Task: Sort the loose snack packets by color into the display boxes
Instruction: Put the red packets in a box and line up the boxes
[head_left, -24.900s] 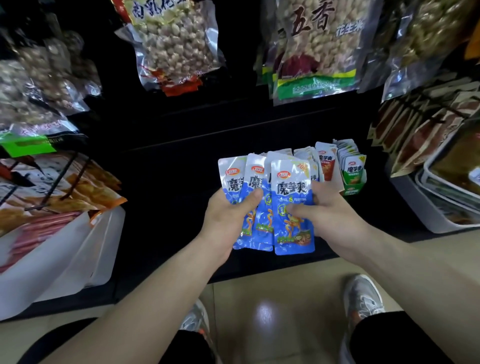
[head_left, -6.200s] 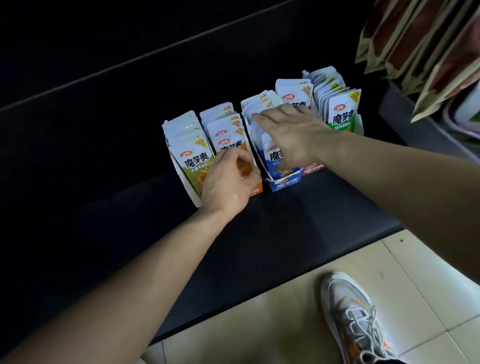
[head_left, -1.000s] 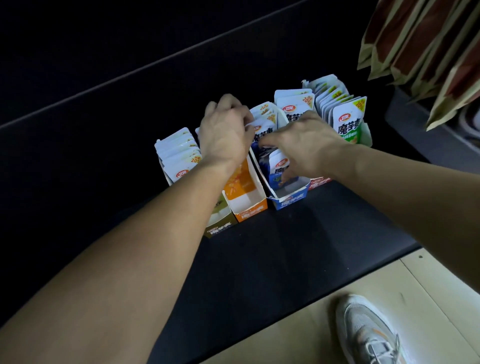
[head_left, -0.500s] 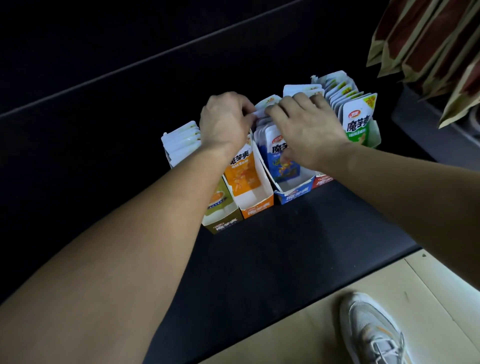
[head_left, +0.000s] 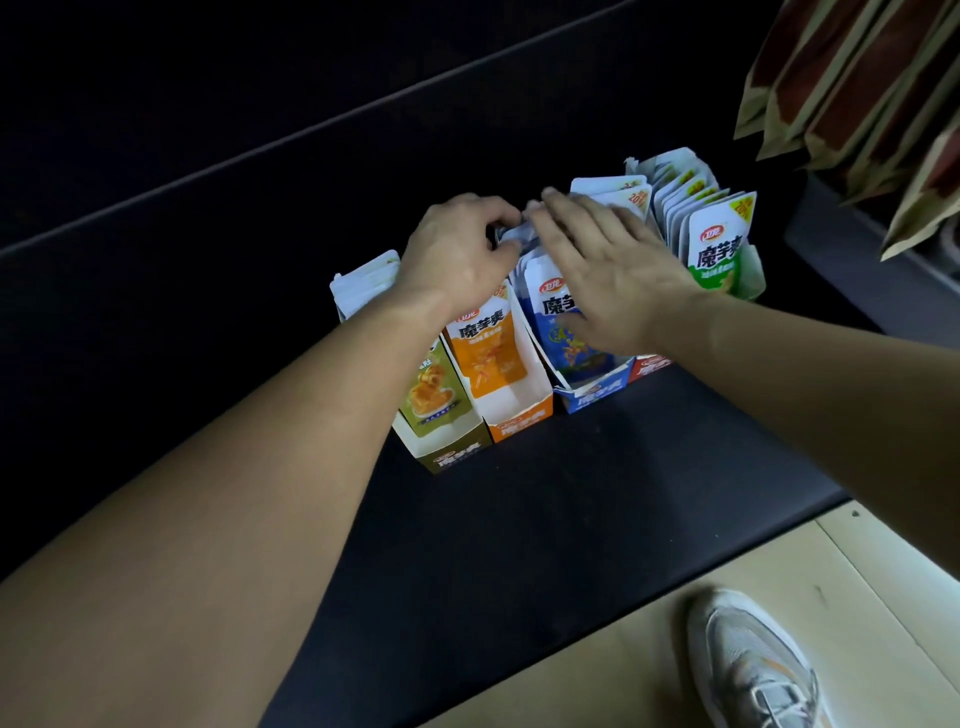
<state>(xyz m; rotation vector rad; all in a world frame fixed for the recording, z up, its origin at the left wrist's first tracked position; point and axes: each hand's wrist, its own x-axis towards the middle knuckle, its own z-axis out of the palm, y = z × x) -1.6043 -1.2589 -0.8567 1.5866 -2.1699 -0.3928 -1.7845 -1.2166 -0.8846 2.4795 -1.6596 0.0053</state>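
Dark shelf (head_left: 571, 509); tan floor (head_left: 649, 670); grey sneaker (head_left: 748, 665); hanging brown packs (head_left: 852, 88).

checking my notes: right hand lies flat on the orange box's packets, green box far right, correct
No. The head view shows the right hand flat on packets in the blue box, not the orange box; the green box is far right.

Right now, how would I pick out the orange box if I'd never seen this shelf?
On the black shelf stands a row of display boxes. The orange box is second from the left, between an olive box and a blue box. It alone has an orange front and holds an orange packet.
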